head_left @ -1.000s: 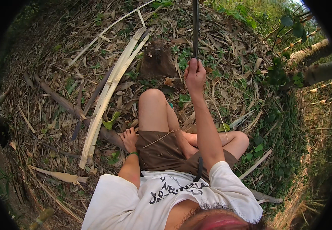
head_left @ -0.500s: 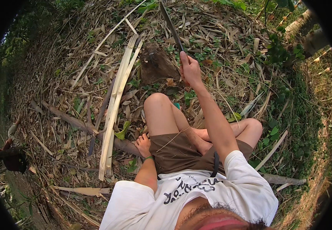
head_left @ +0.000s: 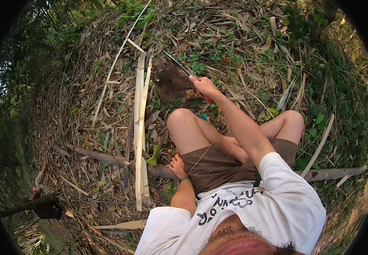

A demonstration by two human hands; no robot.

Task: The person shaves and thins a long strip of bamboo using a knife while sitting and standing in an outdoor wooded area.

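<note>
Knife [head_left: 176, 63] has swung down to the left since a moment ago; my right hand [head_left: 205, 87] is clenched on its handle, the blade now over the dark stump [head_left: 170, 80]. My left hand [head_left: 178, 165] rests by the log [head_left: 107, 158], apparently empty, near the split bamboo strips [head_left: 140, 127].

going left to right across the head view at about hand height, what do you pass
Split bamboo strips → dark stump → blade → right hand gripping the blade's handle → raised knee on the far right. The left hand rests lower down, by the log.
</note>
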